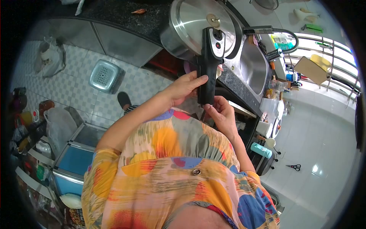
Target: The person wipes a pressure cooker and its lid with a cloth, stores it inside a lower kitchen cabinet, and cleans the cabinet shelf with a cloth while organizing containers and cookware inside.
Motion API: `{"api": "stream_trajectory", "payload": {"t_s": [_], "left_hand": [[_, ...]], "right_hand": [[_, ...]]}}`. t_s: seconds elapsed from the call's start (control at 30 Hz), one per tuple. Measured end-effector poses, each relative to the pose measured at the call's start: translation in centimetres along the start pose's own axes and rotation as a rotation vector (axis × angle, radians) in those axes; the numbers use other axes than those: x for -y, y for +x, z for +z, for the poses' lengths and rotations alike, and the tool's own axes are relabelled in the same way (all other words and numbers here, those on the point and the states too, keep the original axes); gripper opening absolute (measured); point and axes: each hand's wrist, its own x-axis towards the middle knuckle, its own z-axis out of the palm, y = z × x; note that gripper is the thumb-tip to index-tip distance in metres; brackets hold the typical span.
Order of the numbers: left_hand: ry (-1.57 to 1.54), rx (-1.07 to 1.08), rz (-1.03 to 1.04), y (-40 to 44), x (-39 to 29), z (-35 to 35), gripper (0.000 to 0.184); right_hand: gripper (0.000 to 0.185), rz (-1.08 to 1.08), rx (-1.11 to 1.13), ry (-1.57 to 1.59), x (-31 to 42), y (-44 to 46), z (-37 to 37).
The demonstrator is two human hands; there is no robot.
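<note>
A steel pressure cooker [190, 23] stands on the dark counter, its lid on top with a valve in the middle. Its long black handle [207, 86] reaches toward my body and carries a red dot near the lid. My left hand [186, 88] grips the handle's left side, thumb on top and fingers partly hidden beneath. At the near end, my right hand [223, 115] pinches the handle tip between thumb and bent fingers. What lies under the handle is mostly hidden.
A steel sink [253, 63] with a tap [274, 54] is right of the cooker. Bottles and jars line the wall beyond. Left, an upturned plastic stool [106, 76] stands on the tiled floor, near a blue-fronted drawer unit [76, 158]. Scissors [294, 167] hang on the right wall.
</note>
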Motion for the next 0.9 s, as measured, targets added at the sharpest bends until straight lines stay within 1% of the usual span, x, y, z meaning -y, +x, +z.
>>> {"api": "stream_trajectory", "payload": {"t_s": [0.13,0.2,0.23,0.33,0.4,0.6,0.63,0.73,0.8,0.83,0.87,0.9], "left_hand": [[-0.073,0.032,0.001,0.2,0.3,-0.4,0.034],[-0.133,0.062,-0.01,0.4,0.8,-1.1,0.034],[-0.161,0.063,0.011,0.4,1.0,-1.2,0.035],[-0.235,0.058,0.074,0.3,2.0,-0.3,0.036],[-0.269,0.029,0.125,0.1,2.3,0.6,0.038],[-0.134,-0.02,0.209,0.4,2.7,0.7,0.036],[-0.093,-0.039,0.213,0.5,2.8,0.6,0.038],[0.047,-0.1,0.235,0.5,3.1,0.5,0.046],[0.164,-0.143,0.266,0.6,3.2,0.4,0.051],[0.134,-0.141,0.257,0.6,3.2,0.4,0.05],[0.103,-0.137,0.246,0.6,3.3,0.5,0.049],[0.074,-0.133,0.236,0.7,3.4,0.5,0.048]], "right_hand": [[0.029,0.027,-0.048,-0.033,-0.4,0.1,-0.1],[0.029,0.008,-0.05,0.094,-0.6,0.0,0.1],[0.028,-0.002,-0.051,0.159,-0.7,0.0,0.3],[0.027,-0.052,-0.055,0.213,-0.9,0.0,0.4],[0.026,-0.046,-0.061,0.198,-1.0,0.0,0.4],[0.028,-0.054,-0.071,0.164,-1.0,0.2,0.6],[0.028,-0.063,-0.07,0.162,-0.8,0.3,0.8],[0.033,-0.38,-0.157,-0.2,-2.4,1.5,1.4],[0.037,-0.319,-0.206,-0.452,-1.2,0.8,1.7],[0.039,-0.285,-0.23,-0.578,-0.4,0.5,1.9],[0.044,-0.229,-0.223,-0.626,-0.1,0.5,1.8],[0.044,-0.226,-0.232,-0.696,0.2,0.4,1.8]]}}
